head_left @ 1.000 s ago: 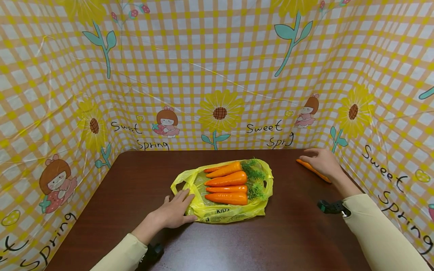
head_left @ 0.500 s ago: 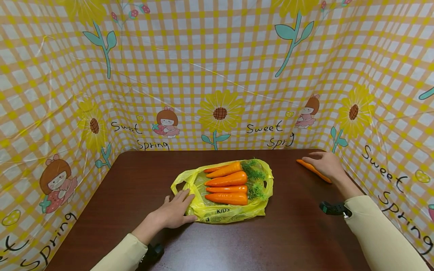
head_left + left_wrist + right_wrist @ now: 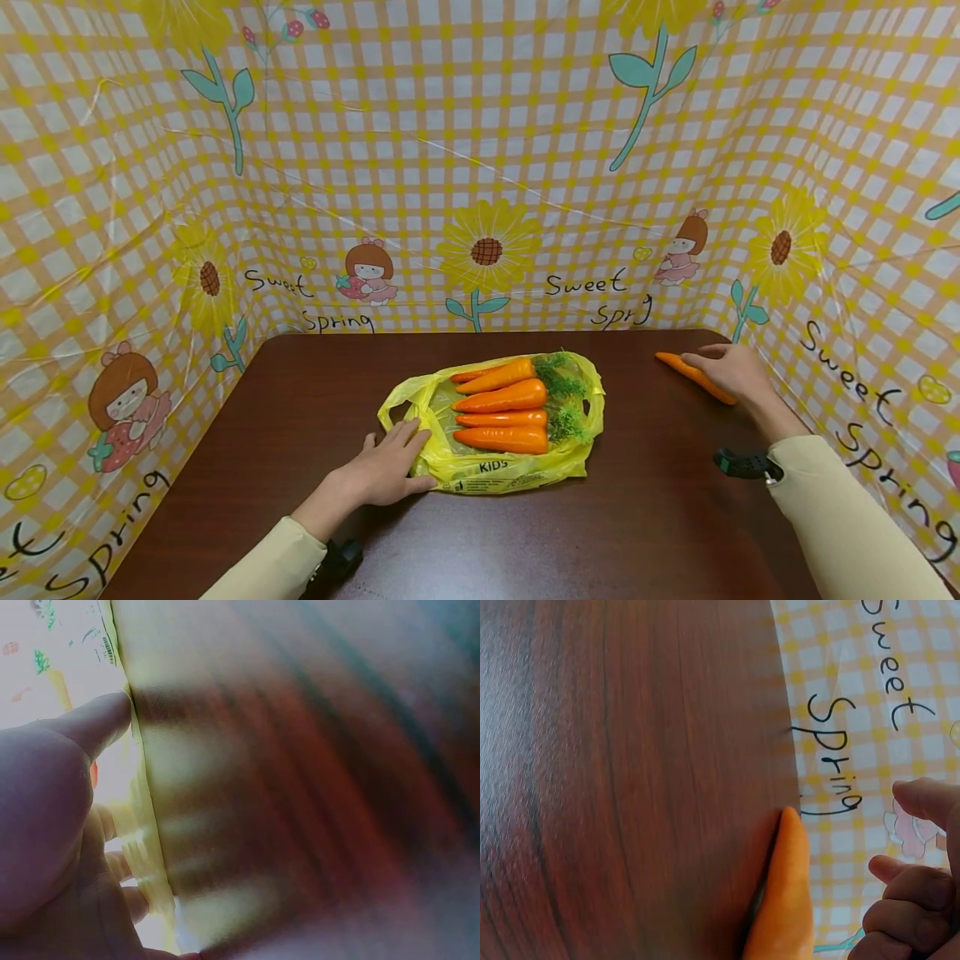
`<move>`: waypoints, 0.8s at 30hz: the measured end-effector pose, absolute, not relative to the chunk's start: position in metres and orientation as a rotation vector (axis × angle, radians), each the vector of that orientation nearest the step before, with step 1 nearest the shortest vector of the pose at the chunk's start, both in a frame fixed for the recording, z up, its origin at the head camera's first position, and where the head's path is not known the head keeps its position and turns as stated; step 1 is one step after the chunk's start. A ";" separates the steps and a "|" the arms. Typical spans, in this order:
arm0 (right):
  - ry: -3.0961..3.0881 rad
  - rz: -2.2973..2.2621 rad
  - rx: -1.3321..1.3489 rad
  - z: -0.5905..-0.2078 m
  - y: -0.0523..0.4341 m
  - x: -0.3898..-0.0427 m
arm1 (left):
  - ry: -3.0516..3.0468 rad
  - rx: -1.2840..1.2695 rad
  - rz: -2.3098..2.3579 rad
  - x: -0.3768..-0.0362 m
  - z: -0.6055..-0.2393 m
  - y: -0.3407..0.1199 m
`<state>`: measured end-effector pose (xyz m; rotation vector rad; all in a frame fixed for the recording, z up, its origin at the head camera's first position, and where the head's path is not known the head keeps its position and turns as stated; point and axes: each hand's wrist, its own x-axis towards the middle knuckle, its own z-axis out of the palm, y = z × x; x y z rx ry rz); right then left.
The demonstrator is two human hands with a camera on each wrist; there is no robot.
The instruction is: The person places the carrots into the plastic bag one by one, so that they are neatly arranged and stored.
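Head cam: right hand (image 3: 731, 372) closing loosely over a loose carrot (image 3: 693, 376) far right on the desk (image 3: 660, 517); left hand (image 3: 390, 472) flat, fingers relaxed, pressing the yellow bag (image 3: 510, 477).

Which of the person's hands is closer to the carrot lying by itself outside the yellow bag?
The right. The right hand rests on the loose carrot near the table's far right edge, while the left hand presses the yellow bag well across the table.
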<state>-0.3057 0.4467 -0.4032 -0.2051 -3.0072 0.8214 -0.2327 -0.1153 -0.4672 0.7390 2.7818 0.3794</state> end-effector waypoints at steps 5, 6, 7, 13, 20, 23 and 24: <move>-3.020 0.813 -0.274 -0.406 0.456 -0.303 | 2.780 0.734 0.384 -0.232 -0.467 -0.115; -3.016 0.819 -0.282 -0.406 0.458 -0.303 | 2.780 0.734 0.384 -0.232 -0.467 -0.115; -3.015 0.820 -0.287 -0.407 0.459 -0.303 | 2.781 0.733 0.384 -0.232 -0.467 -0.114; -3.032 0.764 -0.283 -0.412 0.466 -0.298 | 2.777 0.728 0.385 -0.232 -0.468 -0.114; -3.055 0.693 -0.266 -0.414 0.471 -0.293 | 2.777 0.722 0.381 -0.232 -0.467 -0.114; -3.067 0.688 -0.269 -0.415 0.473 -0.293 | 2.777 0.718 0.377 -0.232 -0.467 -0.114; -3.069 0.687 -0.273 -0.416 0.474 -0.293 | 2.777 0.717 0.377 -0.231 -0.466 -0.114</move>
